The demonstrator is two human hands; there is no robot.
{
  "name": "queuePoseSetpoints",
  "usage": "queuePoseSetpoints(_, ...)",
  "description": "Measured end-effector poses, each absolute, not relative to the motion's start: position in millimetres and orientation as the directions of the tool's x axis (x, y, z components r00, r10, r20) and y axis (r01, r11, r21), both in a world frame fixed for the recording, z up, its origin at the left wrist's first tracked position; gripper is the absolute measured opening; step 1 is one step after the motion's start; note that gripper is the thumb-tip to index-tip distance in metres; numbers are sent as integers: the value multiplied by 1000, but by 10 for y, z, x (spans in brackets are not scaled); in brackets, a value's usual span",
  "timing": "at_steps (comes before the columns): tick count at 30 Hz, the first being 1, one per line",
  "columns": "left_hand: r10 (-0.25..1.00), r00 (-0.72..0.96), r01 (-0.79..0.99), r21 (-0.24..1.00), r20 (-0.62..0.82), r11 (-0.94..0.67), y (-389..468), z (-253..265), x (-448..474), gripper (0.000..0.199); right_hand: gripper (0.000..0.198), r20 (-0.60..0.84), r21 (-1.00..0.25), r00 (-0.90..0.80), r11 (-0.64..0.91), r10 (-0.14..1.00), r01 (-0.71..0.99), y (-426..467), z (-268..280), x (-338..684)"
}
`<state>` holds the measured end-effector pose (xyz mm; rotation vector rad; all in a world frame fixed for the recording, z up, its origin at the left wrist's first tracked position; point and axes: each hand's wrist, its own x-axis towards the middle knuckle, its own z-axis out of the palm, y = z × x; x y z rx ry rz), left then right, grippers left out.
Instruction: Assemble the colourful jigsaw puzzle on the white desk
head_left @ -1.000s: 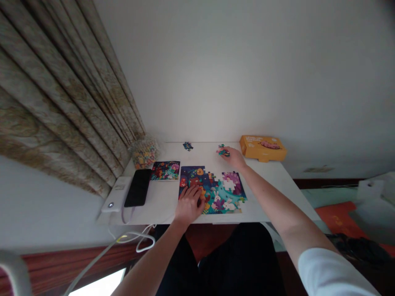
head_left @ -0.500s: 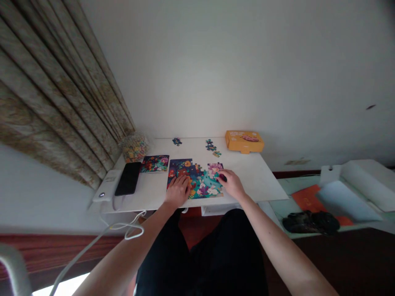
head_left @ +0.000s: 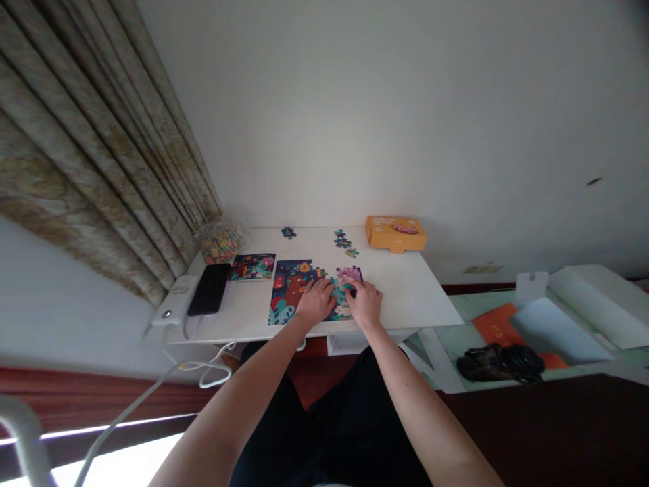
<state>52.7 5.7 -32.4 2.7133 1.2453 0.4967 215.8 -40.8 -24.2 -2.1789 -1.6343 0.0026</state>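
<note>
A partly assembled jigsaw puzzle (head_left: 281, 291) lies near the front of the white table, its upper edge stepped and its picture dark blue, teal and pink. My left hand (head_left: 317, 299) rests on the puzzle's middle, palm down with fingers spread, hiding part of the picture. At the right side my right hand (head_left: 366, 303) bends its thumb and fingers together against the puzzle, by the pink corner section (head_left: 349, 273). Whatever sits between those fingertips is hidden. Farther back lie loose puzzle pieces (head_left: 342, 238) and another small dark-blue cluster (head_left: 289, 233).
A printed picture card (head_left: 253, 266) lies left of the puzzle, beside a black phone (head_left: 209, 289) and a white box-shaped device (head_left: 176, 301) with cables. Behind them stands a clear bag of colourful bits (head_left: 222, 240). A yellow box (head_left: 396, 233) is at the back right, against the wall.
My left hand has slid right across the puzzle, uncovering its lower left corner. My right hand has shifted slightly, its fingers now lower and closer to the left hand. The view has turned slightly.
</note>
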Motion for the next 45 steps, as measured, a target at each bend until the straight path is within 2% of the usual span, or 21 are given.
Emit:
queuePoseSetpoints(15,759,592,695,305,271,-651,70,-412,486,31,34,195,-246,363,-312,911,917,-396,-191,1885)
queuePoseSetpoints(23,763,593,697,310,257,-646,58,-395,491,34,34,198,-224,341,-296,919,928,-353,-210,1891)
queuePoseSetpoints(26,763,597,698,308,247,-647,55,-386,490,34,35,224,-236,291,-238,930,942,-352,-255,1930)
queuePoseSetpoints(29,764,596,701,306,245,-645,55,-384,488,34,36,258,-260,175,-107,950,960,-355,-331,2011)
queuePoseSetpoints(33,764,596,700,306,247,-646,56,-390,486,34,39,242,-289,64,9,968,957,-352,-404,2160)
queuePoseSetpoints(38,769,594,709,298,234,-639,52,-397,486,35,38,184,-241,-30,74,982,968,-353,-343,2281)
queuePoseSetpoints(45,713,680,669,253,171,-699,52,-403,500,48,40,142,-192,-96,123,985,974,-353,-306,2350)
